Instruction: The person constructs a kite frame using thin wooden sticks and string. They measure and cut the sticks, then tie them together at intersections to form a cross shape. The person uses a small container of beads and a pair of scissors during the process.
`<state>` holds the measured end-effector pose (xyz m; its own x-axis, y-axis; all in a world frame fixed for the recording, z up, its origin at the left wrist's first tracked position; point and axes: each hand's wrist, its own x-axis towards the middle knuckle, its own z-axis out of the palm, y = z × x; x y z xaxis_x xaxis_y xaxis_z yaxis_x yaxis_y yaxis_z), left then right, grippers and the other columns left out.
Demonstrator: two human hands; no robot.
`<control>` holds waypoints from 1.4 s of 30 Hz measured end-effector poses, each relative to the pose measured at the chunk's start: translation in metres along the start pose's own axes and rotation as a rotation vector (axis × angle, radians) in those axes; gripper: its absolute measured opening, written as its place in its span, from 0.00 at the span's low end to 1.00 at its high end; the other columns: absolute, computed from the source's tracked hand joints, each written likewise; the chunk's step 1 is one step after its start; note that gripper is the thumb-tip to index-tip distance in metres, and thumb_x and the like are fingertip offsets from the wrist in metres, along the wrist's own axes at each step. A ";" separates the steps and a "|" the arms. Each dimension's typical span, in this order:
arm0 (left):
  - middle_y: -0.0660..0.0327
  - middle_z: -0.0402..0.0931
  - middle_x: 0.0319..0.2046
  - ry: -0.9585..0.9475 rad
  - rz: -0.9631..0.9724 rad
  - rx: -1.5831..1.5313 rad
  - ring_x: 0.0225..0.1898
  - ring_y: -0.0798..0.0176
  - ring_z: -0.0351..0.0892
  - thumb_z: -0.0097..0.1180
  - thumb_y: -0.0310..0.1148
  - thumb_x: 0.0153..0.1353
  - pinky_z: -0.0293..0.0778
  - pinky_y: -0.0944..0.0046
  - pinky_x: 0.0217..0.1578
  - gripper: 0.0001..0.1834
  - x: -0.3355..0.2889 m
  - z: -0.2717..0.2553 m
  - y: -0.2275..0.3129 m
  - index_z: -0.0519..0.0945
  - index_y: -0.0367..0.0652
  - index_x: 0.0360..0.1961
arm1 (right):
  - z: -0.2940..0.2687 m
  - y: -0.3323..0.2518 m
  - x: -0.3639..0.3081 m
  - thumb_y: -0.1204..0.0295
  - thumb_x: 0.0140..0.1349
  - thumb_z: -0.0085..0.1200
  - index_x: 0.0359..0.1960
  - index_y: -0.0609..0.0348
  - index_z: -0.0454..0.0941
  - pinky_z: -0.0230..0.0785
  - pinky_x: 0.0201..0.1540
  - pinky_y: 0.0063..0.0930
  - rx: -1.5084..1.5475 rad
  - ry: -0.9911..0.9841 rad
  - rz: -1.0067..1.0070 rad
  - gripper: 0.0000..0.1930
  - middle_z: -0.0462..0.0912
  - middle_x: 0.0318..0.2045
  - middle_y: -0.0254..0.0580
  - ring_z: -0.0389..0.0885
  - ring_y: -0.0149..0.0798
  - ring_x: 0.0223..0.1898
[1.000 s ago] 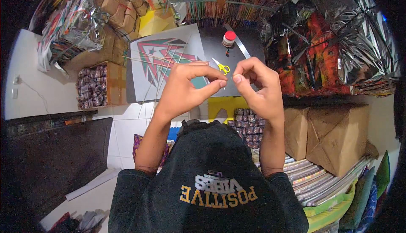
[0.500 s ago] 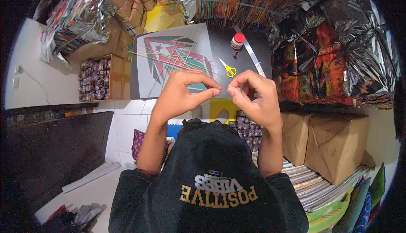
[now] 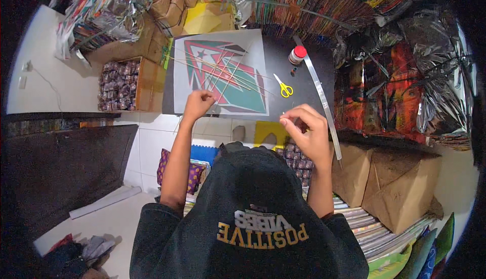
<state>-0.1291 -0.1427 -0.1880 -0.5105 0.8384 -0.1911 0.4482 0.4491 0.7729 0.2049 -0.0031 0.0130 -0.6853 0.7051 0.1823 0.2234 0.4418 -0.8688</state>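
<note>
My left hand [image 3: 199, 105] is at the near edge of a pale sheet with red, green and black angular shapes [image 3: 248, 102], its fingers curled into a pinch. Several thin sticks [image 3: 225, 70] lie crossed on the sheet, some ending close to that hand. Farther right, my right hand [image 3: 308, 129] is raised before the table's near edge, thumb and forefinger drawn together; anything between them is too small to make out. Beyond it lie yellow-handled scissors [image 3: 285, 89] with the blades toward the sheet. A red-capped jar [image 3: 297, 54] stands behind the scissors.
A long metal ruler [image 3: 318, 84] runs along the right side of the dark tabletop [image 3: 277, 51]. Stacked coloured sheets [image 3: 304, 13] stand behind the table. A carton of small wrapped packs [image 3: 147, 84] is at left, brown boxes [image 3: 402, 188] at right.
My hands, which were close together in front of the table, have come apart. The left has moved left to the sheet's near edge; the right is a little lower. The view has shifted slightly.
</note>
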 end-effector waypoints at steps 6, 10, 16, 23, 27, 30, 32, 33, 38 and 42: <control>0.48 0.86 0.29 0.051 -0.115 0.234 0.36 0.46 0.88 0.68 0.41 0.52 0.81 0.51 0.40 0.14 0.029 0.035 -0.024 0.87 0.40 0.32 | 0.014 0.012 -0.012 0.75 0.60 0.67 0.36 0.61 0.87 0.64 0.27 0.24 0.028 0.007 0.069 0.05 0.83 0.30 0.37 0.73 0.28 0.24; 0.49 0.86 0.32 0.012 -0.132 0.341 0.40 0.43 0.87 0.67 0.40 0.53 0.82 0.48 0.42 0.13 0.051 0.048 -0.013 0.87 0.43 0.34 | 0.017 0.013 -0.014 0.75 0.61 0.67 0.36 0.61 0.87 0.63 0.27 0.24 0.024 0.021 0.121 0.05 0.82 0.29 0.37 0.72 0.28 0.23; 0.50 0.85 0.42 0.100 -0.059 0.432 0.44 0.41 0.86 0.65 0.35 0.56 0.81 0.44 0.46 0.14 0.078 0.054 0.007 0.87 0.49 0.45 | 0.018 0.011 -0.011 0.77 0.59 0.67 0.35 0.61 0.87 0.63 0.27 0.20 -0.001 0.057 0.130 0.03 0.83 0.29 0.34 0.74 0.23 0.25; 0.50 0.81 0.48 -0.018 0.105 0.599 0.47 0.41 0.85 0.55 0.35 0.66 0.80 0.41 0.46 0.11 0.104 0.045 0.006 0.86 0.49 0.45 | 0.018 0.007 -0.014 0.75 0.61 0.67 0.37 0.61 0.87 0.62 0.27 0.25 0.016 0.112 0.136 0.05 0.82 0.29 0.38 0.71 0.29 0.23; 0.51 0.81 0.48 -0.069 0.103 0.701 0.47 0.42 0.86 0.55 0.35 0.65 0.81 0.41 0.45 0.10 0.109 0.048 0.011 0.87 0.49 0.42 | 0.017 0.007 -0.016 0.77 0.59 0.68 0.35 0.61 0.87 0.63 0.28 0.20 0.006 0.116 0.197 0.04 0.83 0.30 0.35 0.74 0.24 0.25; 0.51 0.81 0.49 -0.094 0.126 0.703 0.47 0.42 0.86 0.56 0.36 0.64 0.81 0.41 0.45 0.10 0.109 0.047 0.015 0.88 0.48 0.38 | 0.018 0.008 -0.016 0.77 0.59 0.68 0.35 0.61 0.87 0.65 0.29 0.21 0.015 0.122 0.207 0.04 0.83 0.30 0.35 0.75 0.25 0.26; 0.51 0.82 0.49 -0.111 0.161 0.675 0.47 0.42 0.85 0.57 0.36 0.63 0.81 0.42 0.45 0.09 0.110 0.045 0.016 0.88 0.48 0.36 | 0.020 0.008 -0.015 0.77 0.59 0.68 0.35 0.61 0.87 0.65 0.29 0.21 0.019 0.120 0.210 0.04 0.83 0.30 0.35 0.76 0.25 0.27; 0.51 0.82 0.48 -0.119 0.177 0.653 0.47 0.41 0.85 0.58 0.36 0.63 0.81 0.42 0.45 0.09 0.111 0.043 0.018 0.88 0.47 0.36 | 0.020 0.009 -0.015 0.77 0.60 0.67 0.36 0.61 0.87 0.64 0.28 0.21 0.018 0.123 0.192 0.04 0.83 0.30 0.36 0.74 0.25 0.26; 0.49 0.84 0.42 -0.236 0.193 0.608 0.46 0.40 0.85 0.63 0.36 0.60 0.80 0.42 0.45 0.08 0.116 0.030 0.040 0.88 0.47 0.37 | 0.020 0.010 -0.012 0.75 0.61 0.66 0.37 0.61 0.87 0.61 0.27 0.23 0.017 0.114 0.174 0.05 0.82 0.29 0.37 0.71 0.27 0.23; 0.48 0.85 0.41 -0.268 0.235 0.602 0.45 0.40 0.85 0.64 0.36 0.59 0.80 0.42 0.44 0.09 0.115 0.017 0.054 0.87 0.47 0.39 | 0.020 0.012 -0.012 0.75 0.61 0.66 0.37 0.61 0.87 0.61 0.27 0.23 0.020 0.112 0.140 0.05 0.82 0.29 0.36 0.71 0.27 0.23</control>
<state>-0.1515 -0.0170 -0.1787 -0.1862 0.9467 -0.2629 0.8927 0.2747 0.3571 0.2018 -0.0176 -0.0091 -0.5665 0.8170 0.1078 0.2966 0.3242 -0.8983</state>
